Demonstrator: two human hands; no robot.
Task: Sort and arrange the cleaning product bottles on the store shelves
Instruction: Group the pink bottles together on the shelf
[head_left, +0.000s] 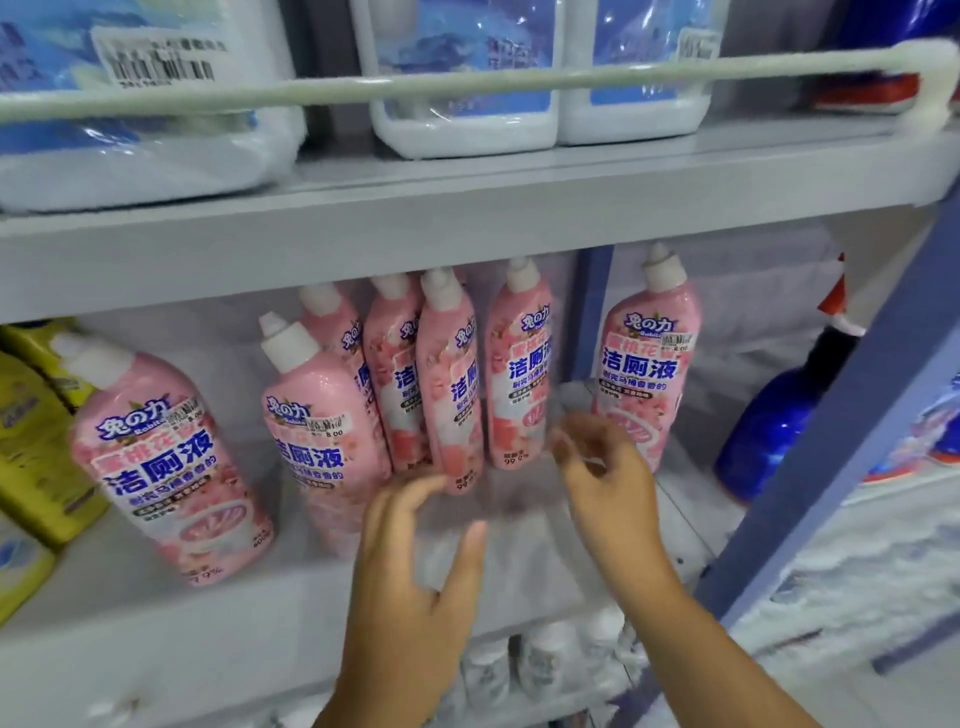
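Head view: both hands reach onto the grey shelf (156, 613), the left hand (415, 551) and right hand (602, 467) loose and holding nothing. Pink bottles (452, 384) stand just behind them; yellow bottles (31, 447) crowd the left, a blue bottle (774, 421) the right.

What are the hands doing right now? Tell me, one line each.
Left hand: open, fingers spread, holding nothing, near the pink bottles.
Right hand: open, fingers loosely curled, holding nothing.
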